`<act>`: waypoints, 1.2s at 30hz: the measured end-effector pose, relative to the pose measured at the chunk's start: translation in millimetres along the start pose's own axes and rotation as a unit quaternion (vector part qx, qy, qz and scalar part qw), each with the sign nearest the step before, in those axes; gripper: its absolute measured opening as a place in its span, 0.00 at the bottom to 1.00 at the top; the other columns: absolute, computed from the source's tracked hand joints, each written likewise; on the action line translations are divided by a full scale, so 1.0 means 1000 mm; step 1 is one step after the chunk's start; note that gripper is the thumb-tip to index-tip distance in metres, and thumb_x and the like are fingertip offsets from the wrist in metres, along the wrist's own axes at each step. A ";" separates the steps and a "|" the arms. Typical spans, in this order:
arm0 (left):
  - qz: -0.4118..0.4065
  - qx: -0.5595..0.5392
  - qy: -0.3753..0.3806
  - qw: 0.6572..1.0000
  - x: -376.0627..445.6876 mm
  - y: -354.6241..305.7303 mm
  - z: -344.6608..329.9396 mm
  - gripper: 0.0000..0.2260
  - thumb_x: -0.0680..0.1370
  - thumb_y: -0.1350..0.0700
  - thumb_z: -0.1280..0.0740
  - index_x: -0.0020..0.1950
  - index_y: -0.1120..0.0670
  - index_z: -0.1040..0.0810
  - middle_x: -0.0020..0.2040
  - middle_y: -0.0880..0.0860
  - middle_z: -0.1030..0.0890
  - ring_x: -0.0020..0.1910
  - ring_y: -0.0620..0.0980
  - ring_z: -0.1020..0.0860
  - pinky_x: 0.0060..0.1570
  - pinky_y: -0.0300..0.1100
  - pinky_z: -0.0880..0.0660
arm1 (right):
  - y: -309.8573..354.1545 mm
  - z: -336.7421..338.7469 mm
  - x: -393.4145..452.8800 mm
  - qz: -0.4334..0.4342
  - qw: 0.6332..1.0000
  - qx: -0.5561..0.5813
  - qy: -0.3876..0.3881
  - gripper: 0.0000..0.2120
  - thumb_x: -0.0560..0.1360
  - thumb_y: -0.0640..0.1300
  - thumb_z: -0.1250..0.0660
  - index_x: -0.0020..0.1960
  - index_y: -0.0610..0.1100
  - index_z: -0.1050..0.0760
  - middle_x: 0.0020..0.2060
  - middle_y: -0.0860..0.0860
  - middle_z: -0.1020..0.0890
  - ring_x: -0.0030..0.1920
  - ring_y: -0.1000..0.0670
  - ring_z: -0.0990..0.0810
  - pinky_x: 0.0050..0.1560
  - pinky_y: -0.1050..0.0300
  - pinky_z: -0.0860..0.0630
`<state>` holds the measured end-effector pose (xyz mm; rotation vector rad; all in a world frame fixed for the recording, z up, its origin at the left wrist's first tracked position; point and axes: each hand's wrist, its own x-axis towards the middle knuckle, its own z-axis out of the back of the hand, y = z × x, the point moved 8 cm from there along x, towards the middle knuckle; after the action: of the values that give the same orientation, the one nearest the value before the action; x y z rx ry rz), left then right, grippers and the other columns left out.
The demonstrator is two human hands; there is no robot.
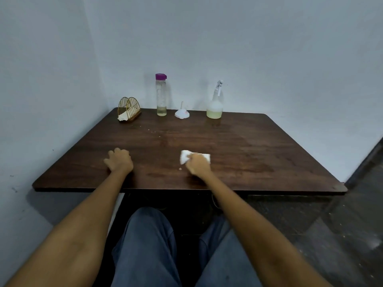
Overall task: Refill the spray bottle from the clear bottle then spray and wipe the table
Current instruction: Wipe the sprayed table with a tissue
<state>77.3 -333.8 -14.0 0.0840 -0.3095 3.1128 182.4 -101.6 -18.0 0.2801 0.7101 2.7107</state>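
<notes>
My right hand (198, 165) presses a white tissue (184, 157) flat on the dark wooden table (259, 154), near its front edge. My left hand (119, 161) rests on the table to the left, fingers curled, holding nothing. At the back stands the tall clear bottle (161, 96) with a purple cap and a little yellowish liquid at the bottom. The spray bottle (215, 104) stands at the back right, its nozzle on, pale yellow liquid in its lower part. A small white funnel (182, 113) lies upside down between them.
A gold wire napkin holder (129, 109) with a crumpled tissue sits at the back left corner. A few crumbs lie on the table (152, 130). Walls close the table in at the left and back. My legs are under the front edge.
</notes>
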 end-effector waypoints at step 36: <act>0.040 -0.190 -0.025 0.981 0.103 0.060 0.000 0.28 0.82 0.48 0.46 0.77 0.59 0.49 0.67 0.62 0.28 0.69 0.61 0.33 0.61 0.57 0.31 | -0.016 -0.021 0.139 -0.243 0.967 -0.049 -0.054 0.18 0.78 0.41 0.43 0.65 0.38 0.29 0.64 0.41 0.25 0.67 0.42 0.29 0.70 0.49 0.35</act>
<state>-26.3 -392.2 -20.6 0.1489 -0.9202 3.0654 52.2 -47.8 -29.1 0.1970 0.5283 2.2356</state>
